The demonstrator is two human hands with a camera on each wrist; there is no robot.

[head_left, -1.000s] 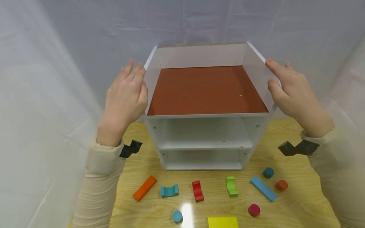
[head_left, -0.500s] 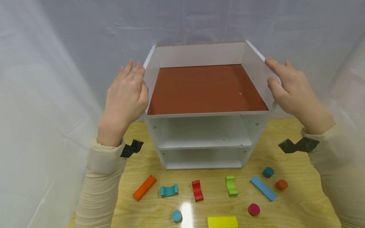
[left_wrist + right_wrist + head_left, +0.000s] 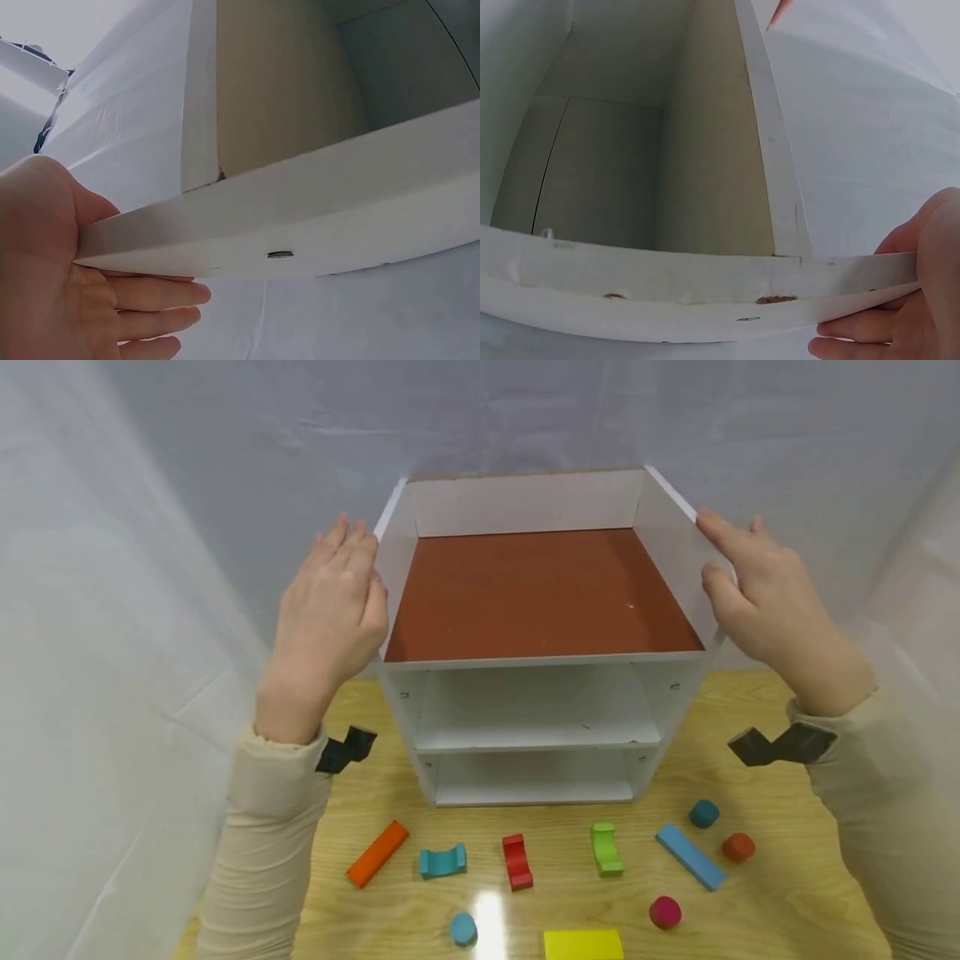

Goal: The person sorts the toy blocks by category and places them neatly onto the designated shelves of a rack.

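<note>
While both hands bracket it, the white shelf unit stands upright at the back-middle of the wooden table, open front toward the person, w/ a red-brown top tray floor and two white compartments below. The left hand lies flat on the unit's left outer wall, fingers straight and together, thumb at the wall's front edge; the left wrist view shows the palm against the panel, so it presses rather than curls round. The right hand mirrors it on the right wall, fingers stretched along the outside, thumb near the rim; the right wrist view shows fingers on the panel. Judging by this, the step in hand is squeezing the unit between two palms to lift or shift it; the next move prob. calls for even inward pressure from both sides so it stays level. In front lie small blocks, apart from the unit: orange bar, blue bar, yellow block, red piece, green piece.
</note>
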